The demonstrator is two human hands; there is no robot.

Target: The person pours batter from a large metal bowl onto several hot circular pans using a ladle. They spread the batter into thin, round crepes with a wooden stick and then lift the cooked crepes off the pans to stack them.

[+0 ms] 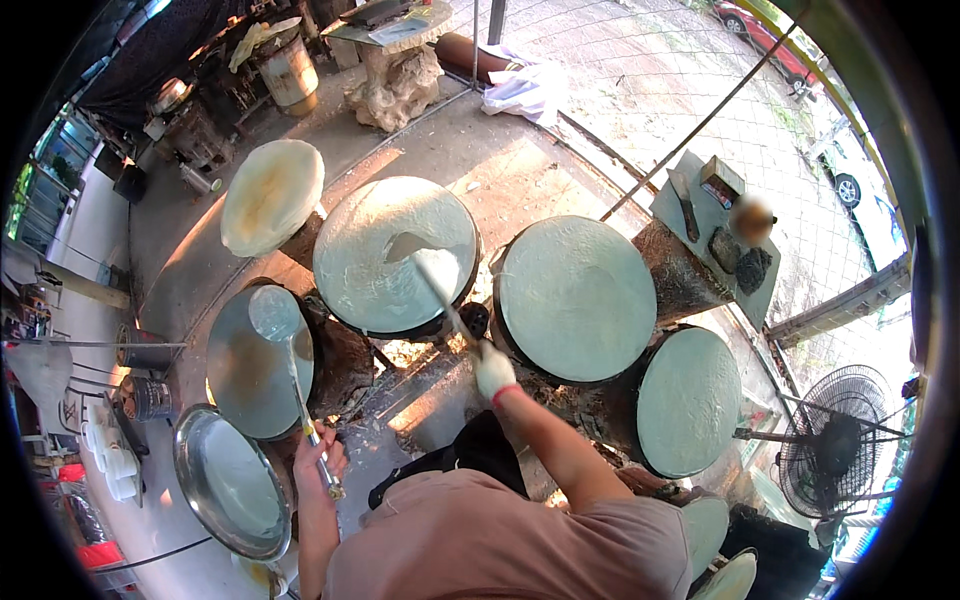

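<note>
My bare left hand (320, 460) is closed round the long handle of a ladle (274, 314). The ladle's round, batter-coated bowl hangs over the far part of a bare grey griddle (243, 385). A white glove covers my right hand (493, 372), which grips a long-handled spreader (437, 283). Its far end reaches the wet, pale batter on a round griddle (385, 295), beside a darker patch; the exact shape of its head is unclear. Near my left forearm, a metal basin (182, 450) holds white batter.
Two more round griddles, one right of centre (575, 300) and one farther right (690, 400), carry pale sheets. A round stand (272, 197) bears a yellowish flat sheet. A black fan (835, 440) stands at right. A small table (705, 240) holds a knife (684, 205) and a box (722, 180).
</note>
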